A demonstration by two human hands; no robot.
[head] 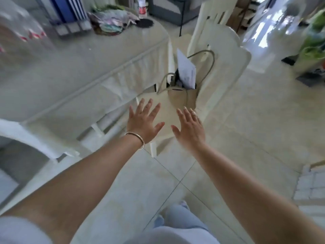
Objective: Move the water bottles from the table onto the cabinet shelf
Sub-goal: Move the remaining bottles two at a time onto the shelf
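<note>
1. Far left: blurred clear bottles [21, 32], red-labelled, on the table [84, 67]; cabinet shelf not in view.
2. Step in hand, judged: between carries, nothing held. Next calls for a reach up-left to the bottles.
3. Left hand [143, 120]: released, fingers spread, bangle [136, 138] at wrist, over a chair [219, 76].
4. Right hand [190, 128]: released, fingers straight, just beside the left; tote bag [175, 95] beyond.

left hand [144, 120] spread flat, right hand [190, 128] likewise

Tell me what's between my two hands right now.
Head view: the cream tote bag on the chair shows between left hand and right hand.
</note>
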